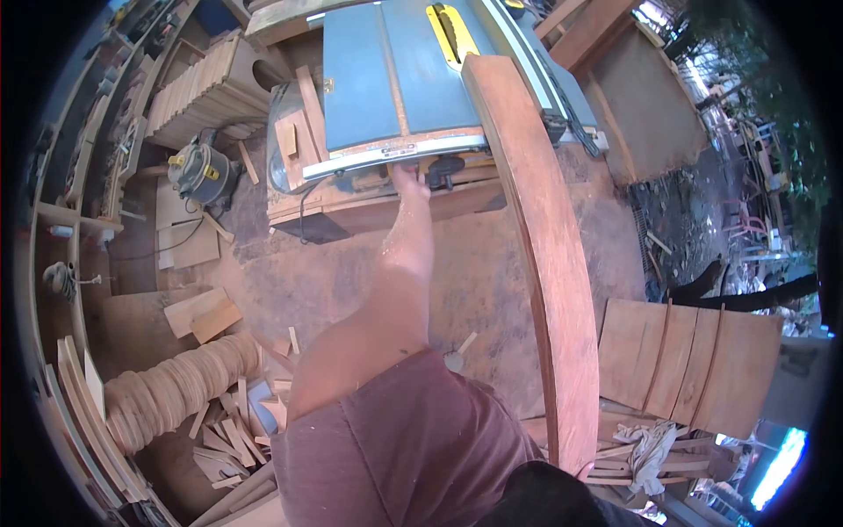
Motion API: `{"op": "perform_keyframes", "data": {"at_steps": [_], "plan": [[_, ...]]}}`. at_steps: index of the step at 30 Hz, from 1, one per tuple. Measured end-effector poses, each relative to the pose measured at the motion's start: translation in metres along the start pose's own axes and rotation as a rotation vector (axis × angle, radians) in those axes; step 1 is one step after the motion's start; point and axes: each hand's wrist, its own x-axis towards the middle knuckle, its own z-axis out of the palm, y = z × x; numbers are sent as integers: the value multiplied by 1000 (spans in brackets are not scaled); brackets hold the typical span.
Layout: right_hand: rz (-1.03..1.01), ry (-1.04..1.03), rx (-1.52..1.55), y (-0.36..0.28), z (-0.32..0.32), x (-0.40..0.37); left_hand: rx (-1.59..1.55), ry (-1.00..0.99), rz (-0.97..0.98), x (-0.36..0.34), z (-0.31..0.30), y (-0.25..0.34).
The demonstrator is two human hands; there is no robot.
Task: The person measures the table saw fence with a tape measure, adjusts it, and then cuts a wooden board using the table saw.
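Note:
A long reddish wooden board (553,263) runs from the table saw's blue top (360,79) down toward my body. Only a few fingertips of my right hand (587,470) show, on the board's near end. My left hand (410,178) reaches under the front rail of the saw, beside a black knob (446,172); its fingers are curled and partly hidden, and what they touch is too small to make out. The saw blade stands in a yellow insert (451,33), just beyond the board's far end.
A shop vacuum (204,176) stands at the left, near stacked wooden pieces (198,92). Round wooden discs (180,386) and offcuts (233,443) lie at the lower left. Slatted panels (689,364) and a pale cloth (648,452) are at the right.

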Motion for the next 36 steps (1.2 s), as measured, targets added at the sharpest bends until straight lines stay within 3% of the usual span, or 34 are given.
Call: {"op": "perform_keyframes", "data": {"at_steps": [5, 14, 17, 27, 29, 31, 32, 33, 35, 36], "plan": [[-25, -126, -37, -8, 20, -14, -94, 44, -13, 15, -6, -6], [11, -153, -88, -17, 33, -30, -71, 3, -53, 4, -9, 9], [38, -20, -144, -10, 15, -13, -93, -36, -83, 9, -16, 11], [50, -33, -122, -10, 39, -33, 13, -85, -120, -5, -8, 14], [51, -46, -130, -12, 34, -30, 423, -128, -89, -28, -2, 6], [47, -63, -140, -12, 29, -26, 503, -281, -195, -94, 7, -5], [43, -71, -144, -13, 26, -24, 530, -406, -362, -126, 11, -14], [41, -80, -152, -14, 24, -22, 424, -700, -535, -144, 0, -32], [38, -104, -163, -16, 18, -19, 435, -839, -623, -248, 12, -24], [32, -116, -168, -18, 17, -16, 636, -788, -435, -262, 3, -42]]}}
